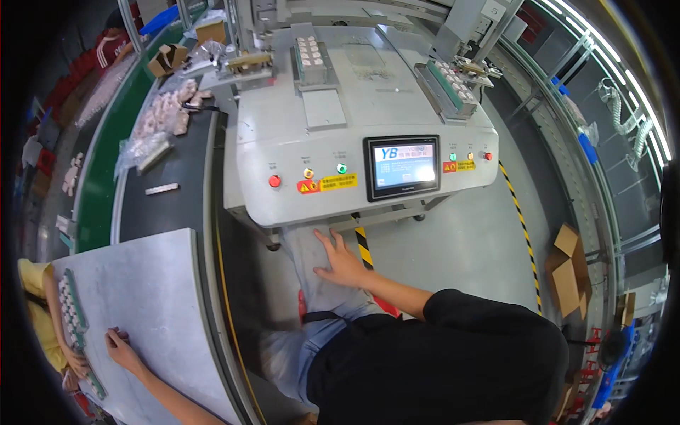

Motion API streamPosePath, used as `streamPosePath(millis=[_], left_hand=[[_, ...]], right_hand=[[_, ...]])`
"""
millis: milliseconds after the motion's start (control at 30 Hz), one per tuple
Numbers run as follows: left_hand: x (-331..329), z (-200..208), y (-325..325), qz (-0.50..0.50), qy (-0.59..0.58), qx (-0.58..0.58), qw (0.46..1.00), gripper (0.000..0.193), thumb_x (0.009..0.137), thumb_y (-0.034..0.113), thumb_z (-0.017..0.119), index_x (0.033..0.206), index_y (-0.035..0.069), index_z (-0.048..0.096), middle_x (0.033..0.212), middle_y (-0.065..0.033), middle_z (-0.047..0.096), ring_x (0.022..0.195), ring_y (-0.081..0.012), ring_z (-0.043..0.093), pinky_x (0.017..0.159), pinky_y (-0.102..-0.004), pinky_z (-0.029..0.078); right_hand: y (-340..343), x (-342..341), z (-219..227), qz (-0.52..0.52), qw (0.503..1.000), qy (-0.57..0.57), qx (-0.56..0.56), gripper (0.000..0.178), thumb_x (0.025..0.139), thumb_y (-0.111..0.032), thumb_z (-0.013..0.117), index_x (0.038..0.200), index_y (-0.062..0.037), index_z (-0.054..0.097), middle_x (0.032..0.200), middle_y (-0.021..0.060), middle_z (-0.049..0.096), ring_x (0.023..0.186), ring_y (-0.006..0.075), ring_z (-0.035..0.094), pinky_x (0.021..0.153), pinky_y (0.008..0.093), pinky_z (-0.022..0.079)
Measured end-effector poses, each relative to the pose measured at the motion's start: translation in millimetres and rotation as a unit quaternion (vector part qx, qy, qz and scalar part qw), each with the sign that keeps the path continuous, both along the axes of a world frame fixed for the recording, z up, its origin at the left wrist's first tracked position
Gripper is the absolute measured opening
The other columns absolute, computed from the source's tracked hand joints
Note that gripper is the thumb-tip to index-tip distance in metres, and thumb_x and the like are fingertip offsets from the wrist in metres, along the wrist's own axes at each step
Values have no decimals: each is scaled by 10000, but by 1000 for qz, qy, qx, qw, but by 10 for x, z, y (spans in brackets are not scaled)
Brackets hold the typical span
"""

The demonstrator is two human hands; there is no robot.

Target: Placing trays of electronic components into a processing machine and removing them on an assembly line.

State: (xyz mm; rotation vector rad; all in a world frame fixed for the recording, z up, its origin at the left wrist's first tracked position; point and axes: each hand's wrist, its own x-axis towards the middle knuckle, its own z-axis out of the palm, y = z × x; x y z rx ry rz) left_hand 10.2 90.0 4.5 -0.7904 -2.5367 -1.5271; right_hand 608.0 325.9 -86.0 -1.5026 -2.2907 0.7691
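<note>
My left hand [125, 354] rests on a white tabletop [152, 283], fingers loosely bent and a little apart; I see nothing held in it. To its left, along the table's far-left edge, stand green strip trays [72, 312] carrying rows of small white pieces. Another person's hand [76, 364], below a yellow sleeve, touches the lower tray [95, 386]. My right hand [343, 265] hovers at my thigh with its fingers spread and holds nothing. In front of it is a white machine [276, 152] with a touchscreen [402, 166] and coloured push buttons.
On the machine stand a left fixture [309, 60] and a right fixture [450, 88], both bearing rows of white pieces. A dark conveyor [170, 209] carries bagged pinkish parts [166, 110]. An opened cardboard box [569, 273] lies on the floor at right.
</note>
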Motion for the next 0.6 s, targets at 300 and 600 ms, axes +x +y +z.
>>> streamPosePath(millis=[300,600], left_hand=[[-100,6,-123,25,13,-31,999,383,1044,353,503,984,13,668,683,7,519,618,-81,428,574,-239,363],[-12,-22,20,22,3,-29,999,368,1042,350,507,961,29,668,690,6,528,625,-83,433,575,-242,366]], right_hand=[[1452,1364,2460,63,996,-22,-51,455,965,-421,630,1266,-81,614,1062,103,707,983,184,660,864,344,518],[3277,2724,2189,-372,822,-301,309,834,808,-645,653,1292,26,554,1305,280,554,1249,452,502,1024,533,421]])
